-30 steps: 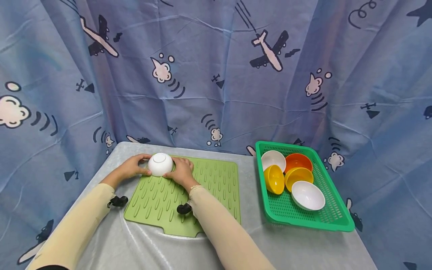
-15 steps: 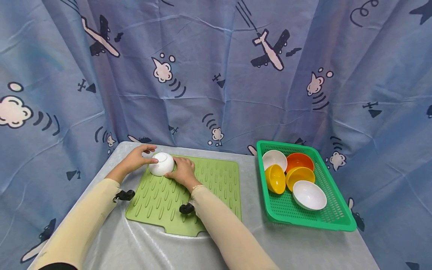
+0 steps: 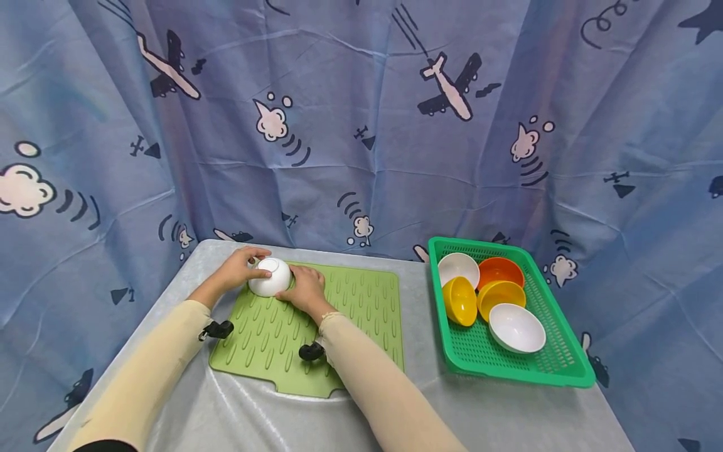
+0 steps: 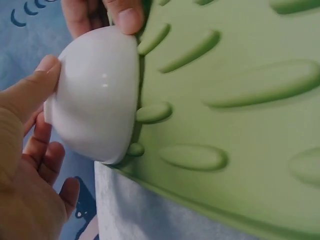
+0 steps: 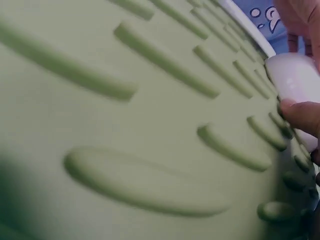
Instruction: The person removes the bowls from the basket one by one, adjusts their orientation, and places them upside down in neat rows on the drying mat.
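A small white bowl (image 3: 268,284) sits upside down on the far left corner of the green ridged mat (image 3: 260,342). My left hand (image 3: 237,270) pinches it near its foot, thumb on the near side and the fingers partly hidden behind. In the left wrist view, the bowl's rim (image 4: 134,95) lies along the ridges, close to the mat's edge. My right hand (image 3: 307,290) grips the bowl's right side, thumb low by the rim and fingers behind. The right wrist view shows this thumb (image 5: 300,114) against the white side.
A green plastic basket (image 3: 463,365) on the right holds two white bowls (image 3: 516,328), two yellow bowls (image 3: 460,301) and an orange bowl (image 3: 501,271). A grey cloth (image 3: 237,414) covers the table. Behind it hangs a blue curtain (image 3: 361,144) with printed airplanes.
My left hand has let go of the bowl's left side, risen over it, and come to its top by the foot. The right hand has kept its hold, and the bowl has barely shifted.
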The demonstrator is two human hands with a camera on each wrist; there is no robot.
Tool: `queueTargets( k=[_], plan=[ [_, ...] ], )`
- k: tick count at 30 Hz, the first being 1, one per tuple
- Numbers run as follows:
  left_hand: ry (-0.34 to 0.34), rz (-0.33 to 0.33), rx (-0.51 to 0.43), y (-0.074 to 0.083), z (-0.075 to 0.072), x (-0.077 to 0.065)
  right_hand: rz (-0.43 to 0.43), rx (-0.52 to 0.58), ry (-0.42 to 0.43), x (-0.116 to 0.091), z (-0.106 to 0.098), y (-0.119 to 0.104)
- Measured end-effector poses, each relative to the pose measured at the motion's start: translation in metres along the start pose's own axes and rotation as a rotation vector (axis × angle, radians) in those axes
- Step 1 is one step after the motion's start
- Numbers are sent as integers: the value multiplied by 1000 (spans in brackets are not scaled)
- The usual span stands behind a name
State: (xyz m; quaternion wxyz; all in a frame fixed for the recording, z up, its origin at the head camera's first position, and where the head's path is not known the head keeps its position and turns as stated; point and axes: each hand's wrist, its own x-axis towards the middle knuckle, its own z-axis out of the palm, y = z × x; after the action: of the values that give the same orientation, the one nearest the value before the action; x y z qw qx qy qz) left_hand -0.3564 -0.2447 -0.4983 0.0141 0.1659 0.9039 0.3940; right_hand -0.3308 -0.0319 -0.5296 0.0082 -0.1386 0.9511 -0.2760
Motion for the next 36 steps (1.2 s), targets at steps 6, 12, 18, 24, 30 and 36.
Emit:
queueTargets(
  k=[6, 12, 18, 24, 30, 36],
  plan=[
    [13, -35, -6, 4, 5, -5, 25, 63, 0, -1, -3, -2],
    [14, -62, 18, 7, 8, -7, 33, 121, 16, -8, -9, -3],
    [-11, -109, 85, 12, 7, -6, -26, 206, 32, -18, -41, -10],
    [-11, -138, 112, 13, 2, -6, -122, 306, 23, -27, -87, -20],
    [12, -155, 71, 13, 3, -5, -228, 350, 31, -45, -135, -18],
    [24, -158, 62, 12, 5, -8, -381, 268, 77, -68, -194, -3]
  ],
)
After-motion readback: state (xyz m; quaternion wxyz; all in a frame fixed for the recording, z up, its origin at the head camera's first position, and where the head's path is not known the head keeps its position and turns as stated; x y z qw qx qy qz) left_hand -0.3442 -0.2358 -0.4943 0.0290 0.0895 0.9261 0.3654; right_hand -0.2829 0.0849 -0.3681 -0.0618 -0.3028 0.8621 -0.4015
